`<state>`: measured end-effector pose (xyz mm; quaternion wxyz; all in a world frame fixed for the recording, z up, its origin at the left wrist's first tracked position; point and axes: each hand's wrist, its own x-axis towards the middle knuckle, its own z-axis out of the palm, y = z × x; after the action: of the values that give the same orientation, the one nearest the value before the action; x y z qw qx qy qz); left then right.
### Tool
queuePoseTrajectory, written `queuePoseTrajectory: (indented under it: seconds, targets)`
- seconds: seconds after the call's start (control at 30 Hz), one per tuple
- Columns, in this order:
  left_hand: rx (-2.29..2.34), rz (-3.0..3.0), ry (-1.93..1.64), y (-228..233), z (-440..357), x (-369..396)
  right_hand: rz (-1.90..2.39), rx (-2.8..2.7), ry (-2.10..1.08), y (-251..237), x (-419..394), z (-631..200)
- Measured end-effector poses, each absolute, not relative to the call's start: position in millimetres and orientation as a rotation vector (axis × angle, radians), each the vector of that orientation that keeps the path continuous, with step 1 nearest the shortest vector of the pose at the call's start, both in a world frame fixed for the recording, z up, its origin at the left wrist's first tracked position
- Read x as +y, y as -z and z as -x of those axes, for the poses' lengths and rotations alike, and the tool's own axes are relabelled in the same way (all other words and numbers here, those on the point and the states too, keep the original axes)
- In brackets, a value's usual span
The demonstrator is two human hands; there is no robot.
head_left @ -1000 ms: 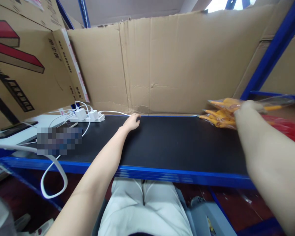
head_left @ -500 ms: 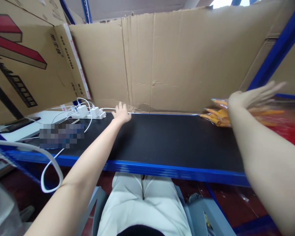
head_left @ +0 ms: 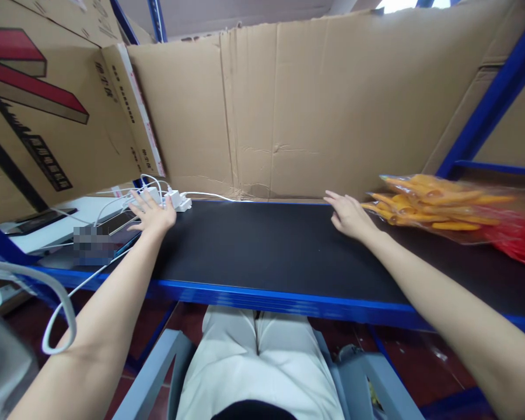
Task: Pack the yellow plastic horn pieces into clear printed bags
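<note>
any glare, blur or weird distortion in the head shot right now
In the head view, the orange bag has glints on its plastic; the light patch at the top is washed out; the grey shape at lower left is blurred, while the left hand and right hand are readable; a pixelated block hides detail; forearms seem wide-angle stretched.

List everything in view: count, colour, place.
Flat shelf: 1, black, centre
Cardboard sheets: several, brown, behind and left
Clear plastic bags: several, orange contents, right
Plastic bundle: count unclear, red, far right
Power strip: 1, white, rear left
Loose cables: several, white, left
Blurred things: count unclear, dark, left
Metal posts: several, blue, around
Chair: 1, grey, below
Trousers: 1 pair, pale, below
Left hand: 1, bare, near power strip
Right hand: 1, bare, near plastic bags
</note>
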<state>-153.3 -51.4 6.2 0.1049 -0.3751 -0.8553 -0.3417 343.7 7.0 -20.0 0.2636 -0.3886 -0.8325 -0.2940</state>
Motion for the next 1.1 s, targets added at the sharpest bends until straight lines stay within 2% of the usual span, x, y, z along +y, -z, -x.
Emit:
queuePoseTrajectory:
  seconds: [0.33, 0.57, 0.8, 0.93, 1.1]
  targets:
    - [-2.509, 1.119, 1.05, 7.7, 175.6, -41.5, 1.23, -2.323, 0.658, 30.7, 10.7, -341.7]
    - [-2.378, 1.391, 0.851, -11.3, 131.1, -42.1, 1.319, -2.332, 0.552, 36.0, 17.1, -344.9]
    - [-2.392, 1.873, 0.588, -29.1, 72.8, -3.0, 1.365, -2.355, 0.458, 36.0, 17.9, -346.8]
    - [-2.327, 2.287, 0.399, -14.2, 45.8, 18.2, 1.414, -2.329, 0.462, 34.2, 17.6, -350.6]
    - [-2.241, 2.35, 0.224, 20.8, 34.2, 18.8, 1.471, -2.107, 0.518, 25.2, 17.1, -360.8]
